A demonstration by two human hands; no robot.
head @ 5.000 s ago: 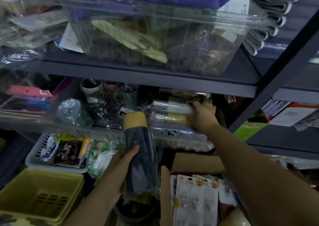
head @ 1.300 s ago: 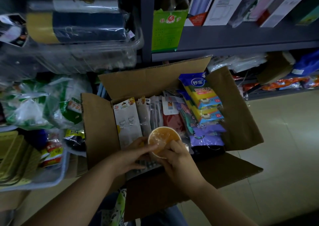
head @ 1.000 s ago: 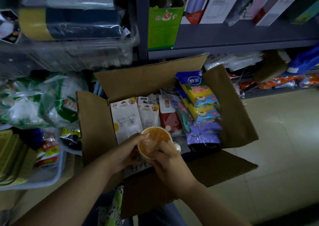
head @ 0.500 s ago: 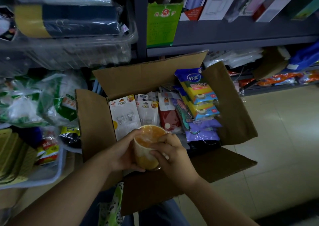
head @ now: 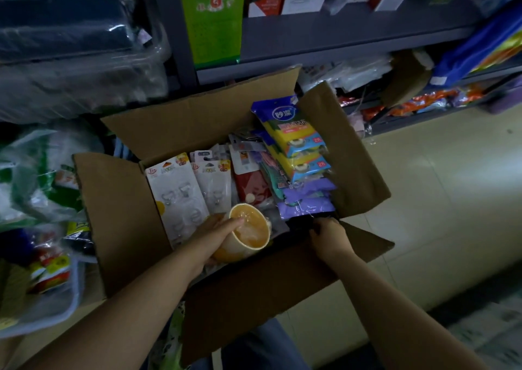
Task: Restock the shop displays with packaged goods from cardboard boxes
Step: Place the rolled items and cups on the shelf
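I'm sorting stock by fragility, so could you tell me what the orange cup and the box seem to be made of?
Orange cup: looks like smooth plastic, possibly ceramic; a crinkly clear film glints over its mouth. The left hand grips it.
Box: brown corrugated cardboard, matte, with creased flaps and raw cut edges.

matt brown cardboard box [head: 121, 214]; glossy film-wrapped orange cup [head: 248, 230].
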